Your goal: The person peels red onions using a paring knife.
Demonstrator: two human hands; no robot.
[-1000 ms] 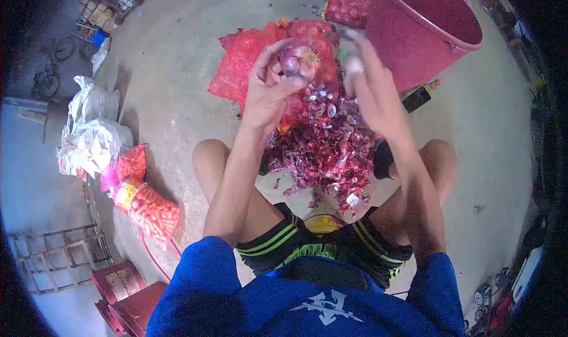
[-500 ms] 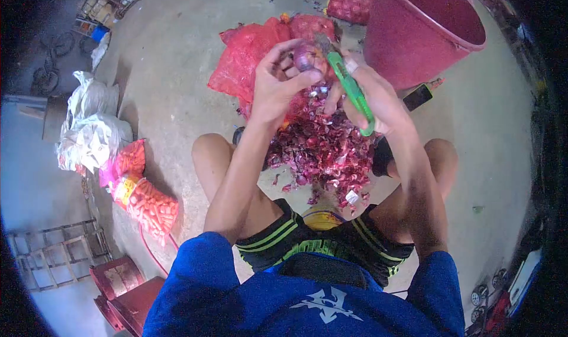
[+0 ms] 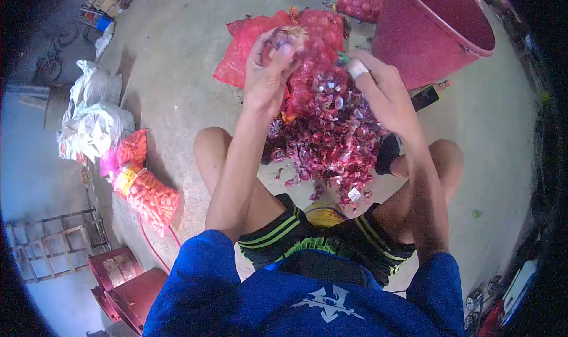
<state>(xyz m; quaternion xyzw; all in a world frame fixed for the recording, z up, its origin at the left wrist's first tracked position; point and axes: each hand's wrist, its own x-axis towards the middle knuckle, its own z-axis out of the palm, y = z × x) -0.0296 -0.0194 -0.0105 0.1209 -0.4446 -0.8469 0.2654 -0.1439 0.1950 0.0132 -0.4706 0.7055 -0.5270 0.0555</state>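
A red onion (image 3: 291,41), slightly blurred, rests in the curled fingers of my left hand (image 3: 265,79). To its right, my right hand (image 3: 381,91) is closed around a green utility knife (image 3: 342,59); only a bit of the green handle shows past the fingers, and the blade cannot be made out. The knife is apart from the onion. Below both hands, a heap of purple onion skins (image 3: 331,147) covers the floor between my legs. Behind my left hand lie a red mesh sack (image 3: 236,56) and a netted bag of onions (image 3: 322,32).
A large maroon tub (image 3: 408,53) stands at the upper right, with a phone (image 3: 425,98) on the floor beside it. Another onion sack (image 3: 358,4) lies behind. At left are white sacks (image 3: 97,130), a bag of carrots (image 3: 152,198) and red containers (image 3: 139,298).
My hands have moved apart, and the knife has come away from the onion. My right hand has turned, hiding most of the green handle. The onion has shifted slightly up and left.
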